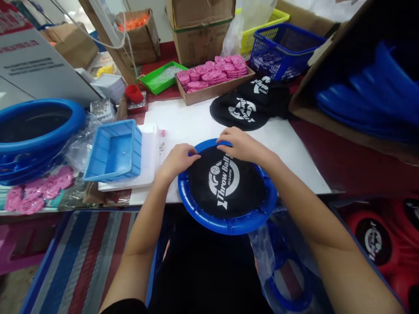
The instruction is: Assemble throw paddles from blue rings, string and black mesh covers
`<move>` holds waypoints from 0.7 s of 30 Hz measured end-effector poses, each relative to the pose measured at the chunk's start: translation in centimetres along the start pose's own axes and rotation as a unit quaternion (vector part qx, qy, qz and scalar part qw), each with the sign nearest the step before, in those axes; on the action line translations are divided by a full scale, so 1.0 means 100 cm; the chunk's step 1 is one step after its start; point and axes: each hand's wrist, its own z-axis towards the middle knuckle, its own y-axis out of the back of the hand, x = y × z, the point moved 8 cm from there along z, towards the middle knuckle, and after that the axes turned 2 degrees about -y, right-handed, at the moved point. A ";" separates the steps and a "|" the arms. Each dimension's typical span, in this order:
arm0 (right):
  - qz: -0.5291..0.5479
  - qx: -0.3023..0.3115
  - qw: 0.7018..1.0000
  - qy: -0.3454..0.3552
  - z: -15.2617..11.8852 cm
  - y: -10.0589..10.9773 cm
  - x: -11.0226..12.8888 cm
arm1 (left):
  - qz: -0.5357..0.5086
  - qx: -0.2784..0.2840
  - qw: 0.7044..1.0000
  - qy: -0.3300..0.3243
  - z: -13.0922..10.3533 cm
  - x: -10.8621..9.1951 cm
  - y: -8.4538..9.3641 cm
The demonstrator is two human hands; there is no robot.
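Blue hoop (229, 224): round plastic ring, landmark for these notes; it overhangs the near edge of the white board (294, 144) above the person's lap.
Black mesh (229, 183): printed disc reading "Throw Ball", spread across the hoop and filling it; near rim of the hoop shows all round.
Left hand (178, 160): on the hoop's far-left rim, fingers curled narrow, tips pinching the mesh edge against the ring.
Right hand (240, 146): on the hoop's far rim, palm down, fingers bent over the mesh edge, pressing rather than gripping.
Step in hand: by my reading, seating the mesh edge onto the ring at the far side; the near side looks seated.
Next move calls for: probably both thumbs working along the far rim, hoop held from sliding off the board.
Blue tray (114, 150): left of the hoop, tilted on a white slab.
Pink pieces (36, 192): further left of the hoop, loose.
Spare black discs (248, 107): 2 at least, just beyond the hoop, apart from it.
Cardboard tray (214, 91): beyond the hoop, stacked with pink parts (212, 72).
Blue basket (284, 50): far right of the hoop.
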 end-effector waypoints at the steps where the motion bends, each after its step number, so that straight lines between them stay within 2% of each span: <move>1: 0.009 0.032 0.999 0.015 0.014 -0.010 -0.002 | -0.008 0.005 1.000 0.011 0.002 0.003 -0.001; 3: 0.029 0.073 0.996 0.049 0.032 -0.025 0.001 | -0.031 -0.005 0.999 0.024 0.001 0.008 0.000; 4: 0.039 0.073 0.995 0.062 0.037 -0.029 0.003 | -0.044 -0.010 0.999 0.028 -0.001 0.010 0.000; 8: 0.100 0.019 0.991 0.086 0.039 -0.034 0.008 | -0.116 0.021 0.991 0.065 -0.007 0.020 -0.004; 10: 0.131 0.022 0.987 0.089 0.036 -0.040 0.007 | -0.140 0.039 0.986 0.076 -0.006 0.022 -0.007; 14: 0.146 0.038 0.986 0.078 0.031 -0.050 0.007 | -0.147 0.042 0.985 0.081 -0.001 0.023 -0.005; 18: 0.161 0.013 0.986 0.049 0.031 -0.047 0.007 | -0.123 0.050 0.987 0.087 0.005 0.020 -0.002; 21: 0.160 0.009 0.987 0.027 0.031 -0.046 0.006 | -0.109 0.043 0.991 0.064 0.012 0.013 0.003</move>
